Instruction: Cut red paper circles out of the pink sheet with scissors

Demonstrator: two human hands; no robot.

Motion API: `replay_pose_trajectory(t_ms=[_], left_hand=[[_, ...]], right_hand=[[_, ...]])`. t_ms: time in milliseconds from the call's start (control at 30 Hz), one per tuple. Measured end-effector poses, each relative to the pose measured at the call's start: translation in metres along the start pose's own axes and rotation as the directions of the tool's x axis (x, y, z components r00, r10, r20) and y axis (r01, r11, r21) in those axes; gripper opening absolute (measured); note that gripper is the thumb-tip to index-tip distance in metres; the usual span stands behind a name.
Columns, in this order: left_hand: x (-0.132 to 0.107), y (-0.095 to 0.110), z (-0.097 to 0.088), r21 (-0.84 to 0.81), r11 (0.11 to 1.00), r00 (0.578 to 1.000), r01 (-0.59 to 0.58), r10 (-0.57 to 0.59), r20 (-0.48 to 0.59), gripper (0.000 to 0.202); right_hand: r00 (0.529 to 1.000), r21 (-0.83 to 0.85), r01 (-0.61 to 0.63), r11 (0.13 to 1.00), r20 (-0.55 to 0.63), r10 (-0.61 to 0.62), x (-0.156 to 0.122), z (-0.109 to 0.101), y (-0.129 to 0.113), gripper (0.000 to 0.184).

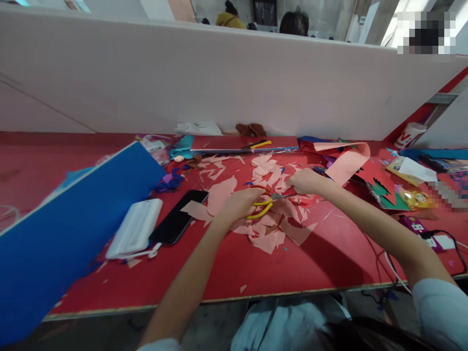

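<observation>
Left hand (239,204) clamped around the yellow-handled scissors (261,209), the grips inside the fist and the steel blades pointing right, low over the red counter (234,287) – right hand (307,181) apart from it, fingers curled and knuckles up, just beyond the blade tips and down among salmon-pink paper scraps (263,234). Whether those fingers pinch any paper: impossible to tell from the head camera. Scissors between the two hands, in the middle of the scrap pile, with no paper clearly visible in the blades. Scraps strewn across the counter in angular pieces, a few blue flecks among them. Beyond the right hand, a curled sheet of the same pink paper (347,163) on a heap of red and blue sheets; farther right, cut green and red card (383,192), near a white cup with red lettering (410,135). On the left, a black smartphone (179,217) just beside a white plastic case (135,229), and a large blue board (73,234) tilted at the counter's left side, running out of frame. Along the back, a yellow-handled craft knife (260,144) on a clear plastic sleeve (219,150), and a bundle of brown fabric (250,129) against a white partition (183,83) – over it, a person in a yellow jacket (229,20) and another person's dark hair (294,22).
</observation>
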State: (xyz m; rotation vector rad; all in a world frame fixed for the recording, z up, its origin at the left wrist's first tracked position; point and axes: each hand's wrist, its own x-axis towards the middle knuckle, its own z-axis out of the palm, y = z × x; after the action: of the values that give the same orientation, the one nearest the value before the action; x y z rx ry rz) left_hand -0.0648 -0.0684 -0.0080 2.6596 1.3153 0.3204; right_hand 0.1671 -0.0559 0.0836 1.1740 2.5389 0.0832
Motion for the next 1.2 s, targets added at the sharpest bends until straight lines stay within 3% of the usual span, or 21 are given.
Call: replay_pose_trajectory(t_ms=[300,467,667,833,933,1033,1100,1200], left_hand=[[0.0,0.013,-0.008,-0.001,1.0,1.0,-0.014,0.014,0.021,0.033],[-0.001,0.014,-0.009,0.026,0.999,0.999,-0.023,0.022,0.03,0.033],[-0.001,0.009,-0.006,0.03,0.999,0.997,0.036,-0.038,0.07,0.032],[-0.001,0.005,0.0,0.021,0.992,0.989,0.124,-0.125,0.079,0.041],[-0.001,0.004,0.003,0.033,0.984,0.981,0.176,-0.179,0.08,0.044],[0.001,0.005,0.005,0.026,0.988,0.989,0.151,-0.151,0.002,0.035],[0.004,0.008,0.004,-0.071,0.989,0.988,0.131,-0.136,-0.07,0.033],[0.008,0.018,0.006,-0.375,0.919,0.972,0.123,-0.188,-0.141,0.034]], right_hand=[[1.0,0.028,0.01,1.0,0.001,-0.01,-0.001,-0.006,-0.004,0.033],[0.998,0.058,-0.029,0.998,-0.058,0.033,0.0,-0.003,0.005,0.039],[0.984,0.3,-0.015,0.954,-0.166,0.067,0.005,0.008,0.035,0.017],[0.947,0.678,0.068,0.732,-0.275,0.167,0.006,0.018,0.042,0.028],[0.941,0.825,0.1,0.557,-0.26,0.216,0.006,0.029,0.035,0.031],[0.945,0.911,0.147,0.385,-0.245,0.217,0.009,0.042,0.025,0.027],[0.945,0.946,0.167,0.278,-0.235,0.23,0.013,0.05,0.017,0.025],[0.963,0.982,0.156,0.102,-0.174,0.205,0.019,0.059,0.003,0.026]])
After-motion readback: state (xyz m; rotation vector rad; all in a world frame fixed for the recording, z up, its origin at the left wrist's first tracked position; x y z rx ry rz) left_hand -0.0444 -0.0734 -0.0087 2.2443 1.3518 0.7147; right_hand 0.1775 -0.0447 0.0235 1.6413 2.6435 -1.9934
